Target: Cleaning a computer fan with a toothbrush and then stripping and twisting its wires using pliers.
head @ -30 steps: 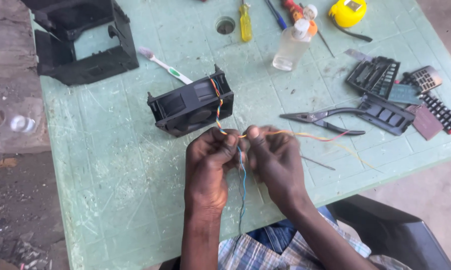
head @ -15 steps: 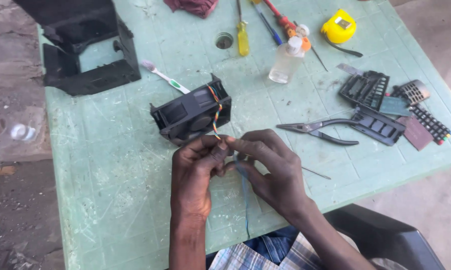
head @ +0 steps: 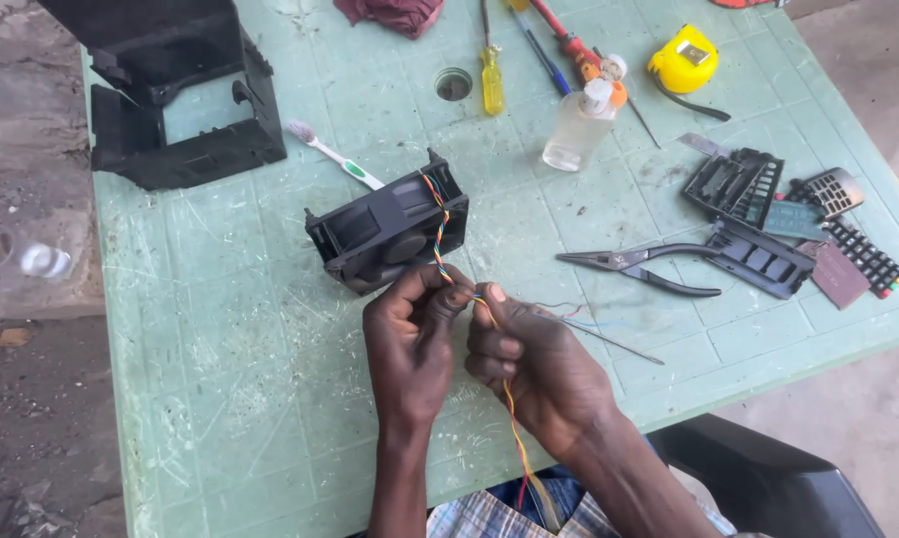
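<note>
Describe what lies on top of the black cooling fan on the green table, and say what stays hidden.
A twisted, multicoloured wire bundle runs over the black fan toward both hands, left hand and right hand. Fingers cover the exact grip on the wires; the fan's underside is hidden.

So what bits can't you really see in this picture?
Head view:
- Wire ends: hidden inside the left hand and right hand.
- Far side of the fan: turned away.
- Red cloth: cut off by the top edge.
- Thin loose strands: too fine to count.

Fan (head: pixel 390 231) left of pliers (head: pixel 634 267) (table (head: pixel 220 329))
</note>
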